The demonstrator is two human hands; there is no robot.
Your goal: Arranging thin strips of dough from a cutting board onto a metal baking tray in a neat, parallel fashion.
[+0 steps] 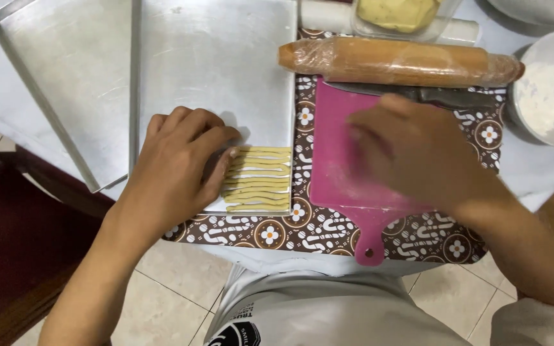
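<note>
My left hand [177, 160] lies palm down on the near corner of a metal baking tray [219, 70], its fingertips touching the left ends of several thin pale dough strips [259, 179] lined up side by side there. My right hand [411, 150], blurred by motion, hovers flat over a pink plastic cutting board [336, 160]; its fingers are spread and I see nothing in it. A knife [431, 96] rests along the board's far edge.
A rolling pin wrapped in film [399, 61] lies behind the board. A white bowl of flour [549, 90] stands at the right. A container of yellow dough [397, 14] sits at the back. A second metal tray [65, 83] lies at the left. A brown patterned mat [277, 230] covers the table.
</note>
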